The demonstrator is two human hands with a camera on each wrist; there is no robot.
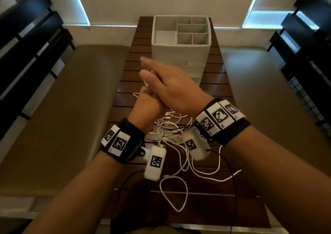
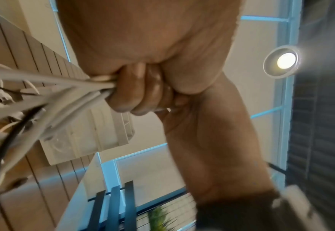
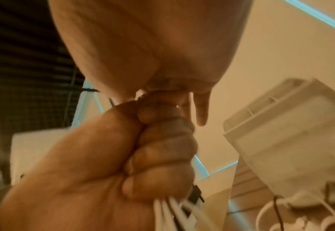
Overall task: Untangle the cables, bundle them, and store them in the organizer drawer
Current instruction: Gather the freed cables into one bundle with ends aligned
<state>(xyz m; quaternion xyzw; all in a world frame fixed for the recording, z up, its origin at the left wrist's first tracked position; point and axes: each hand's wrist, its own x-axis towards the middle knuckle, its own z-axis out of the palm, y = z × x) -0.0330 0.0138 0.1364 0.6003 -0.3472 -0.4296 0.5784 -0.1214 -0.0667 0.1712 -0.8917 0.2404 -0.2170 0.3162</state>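
Observation:
My left hand point(image 1: 147, 106) is a fist round a bunch of white cables point(image 2: 67, 92), seen close in the left wrist view with its fingers point(image 2: 134, 96) curled tight. My right hand point(image 1: 172, 88) lies over that fist, fingers stretched out to the left and blurred. A white cable end point(image 1: 146, 83) shows just under its thumb. The rest of the cable tangle point(image 1: 170, 126) trails onto the table between my wrists, one loop point(image 1: 173, 192) reaching toward me. The white organizer point(image 1: 180, 45) stands beyond my hands, with open compartments on top and its drawers below.
The dark slatted wooden table point(image 1: 216, 83) is narrow. Brown padded benches flank it on the left point(image 1: 62, 108) and right point(image 1: 268, 99). Black shelving point(image 1: 26, 36) stands at both far sides. Thin black wires run from the wrist cameras.

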